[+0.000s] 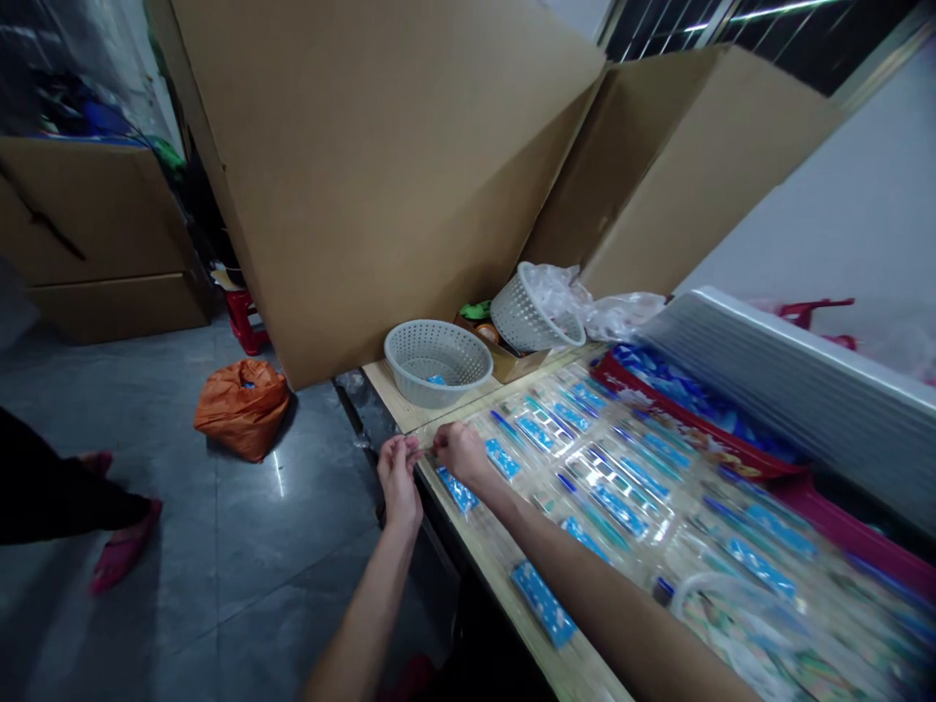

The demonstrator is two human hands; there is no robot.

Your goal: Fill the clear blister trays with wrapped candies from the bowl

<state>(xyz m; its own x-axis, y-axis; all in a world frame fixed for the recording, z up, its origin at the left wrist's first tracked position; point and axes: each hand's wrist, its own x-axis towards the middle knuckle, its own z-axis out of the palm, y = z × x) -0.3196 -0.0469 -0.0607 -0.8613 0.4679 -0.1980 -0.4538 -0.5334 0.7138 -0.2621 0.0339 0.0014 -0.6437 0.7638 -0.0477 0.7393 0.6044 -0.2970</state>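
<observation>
Over the table's near left corner, my left hand (401, 480) is closed with its fingertips pinched together. Close beside it, my right hand (463, 452) is curled shut, its fingertips facing the left hand. Whatever lies in either pinch is too small or hidden to make out. Just below my right hand lies a blue-and-white patterned packet (457, 490). To the right, rows of clear plastic trays (563, 439) hold pens and blue patterned pieces. A larger blue patterned block (542, 603) sits at the table's near edge, beside my right forearm.
A grey perforated basket (439, 363) stands at the table's far end. A second basket (537, 310) tilts there with clear plastic bags. Large cardboard boxes (395, 175) rise behind. An orange bag (244, 408) rests on the floor. Another person's leg and pink shoe (128, 546) show at left.
</observation>
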